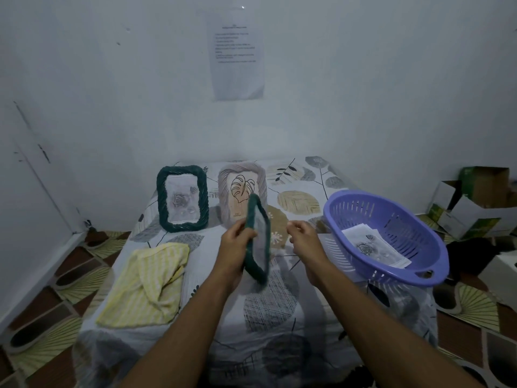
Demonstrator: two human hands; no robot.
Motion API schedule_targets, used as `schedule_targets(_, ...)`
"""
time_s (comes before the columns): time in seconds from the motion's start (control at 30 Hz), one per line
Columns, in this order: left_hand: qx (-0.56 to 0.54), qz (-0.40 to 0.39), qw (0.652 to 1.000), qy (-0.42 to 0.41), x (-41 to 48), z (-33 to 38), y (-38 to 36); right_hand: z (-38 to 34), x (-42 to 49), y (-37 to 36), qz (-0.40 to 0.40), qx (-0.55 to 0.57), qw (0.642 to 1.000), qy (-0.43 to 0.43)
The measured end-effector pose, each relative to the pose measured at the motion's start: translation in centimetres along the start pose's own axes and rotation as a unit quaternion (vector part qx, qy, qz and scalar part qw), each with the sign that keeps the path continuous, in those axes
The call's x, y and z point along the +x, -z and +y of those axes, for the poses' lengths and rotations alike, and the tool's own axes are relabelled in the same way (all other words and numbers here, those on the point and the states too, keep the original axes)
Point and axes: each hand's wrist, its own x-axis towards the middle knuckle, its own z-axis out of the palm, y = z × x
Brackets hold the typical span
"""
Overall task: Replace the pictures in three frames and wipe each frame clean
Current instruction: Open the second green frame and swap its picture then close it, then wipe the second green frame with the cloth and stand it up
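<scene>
From the head camera we see the left hand (237,242) gripping a dark green frame (260,245) by its near long side. The frame is lifted off the worktop (268,303) and turned nearly edge-on to us. The right hand (305,242) sits just beside it without touching. Its fingers are curled with thumb and forefinger close together, and we cannot tell whether they pinch anything.

We judge this frame light and rigid, with a rope-like rim that should give a sure hold. The clear pane inside looks breakable and quick to smudge, so we would grip only the rim and keep our fingers off the pane.

Two more frames stand upright at the back: a green frame (182,198) holding a rose print and, just beside it, a pale frame (242,191) with a leaf drawing. A soft yellow striped cloth (145,281) lies crumpled to the left. On the right, a purple basket (363,214) holds loose prints (375,247). These look thin, floppy paper that creases easily, so we would lift them by an edge.
</scene>
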Motion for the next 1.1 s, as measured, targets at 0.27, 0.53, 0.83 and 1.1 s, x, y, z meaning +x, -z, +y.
schedule_targets(0.27,-0.042,-0.013,0.999,0.03,-0.7,-0.7,4.4,0.7,0.2,-1.9,-0.005,0.178,0.979,-0.098)
schedule_targets(0.53,0.653,0.148,0.736,-0.102,1.9,-1.3,14.4,0.8,-0.2,-2.2,-0.008,0.161,0.982,-0.094)
schedule_targets(0.83,0.663,0.224,0.714,0.025,3.5,-1.4,18.6,0.9,-0.3,-1.1,-0.024,0.11,0.991,-0.076)
schedule_targets(1.1,0.725,0.045,0.686,-0.038,4.0,0.0,16.3,1.1,-0.2,-1.2,-0.025,0.096,0.993,-0.068)
